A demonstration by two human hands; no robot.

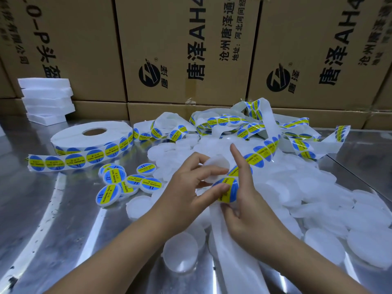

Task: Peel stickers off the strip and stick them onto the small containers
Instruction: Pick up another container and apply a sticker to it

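Both hands are working at the centre of the counter. The left hand has its fingers curled round a bare white small container, and its thumb comes down on a blue-and-yellow sticker at about five o'clock of that container. The right hand has its lower fingers curled on the strip, apparently pinching it just under the sticker, with its index finger pointing straight up — whether the sticker is free of its backing I cannot tell.

To do this step well, I'd say: lift the sticker by one edge only, bring the container's flat face under it, centre it, then smooth outward with the thumb so that no crease sets in. Keep the strip taut while peeling.

Finished, labelled containers lie at nine o'clock of the hands, and the sticker roll sits at ten. The heap of unlabelled containers spreads from three to five o'clock — plenty left, by the look of it.
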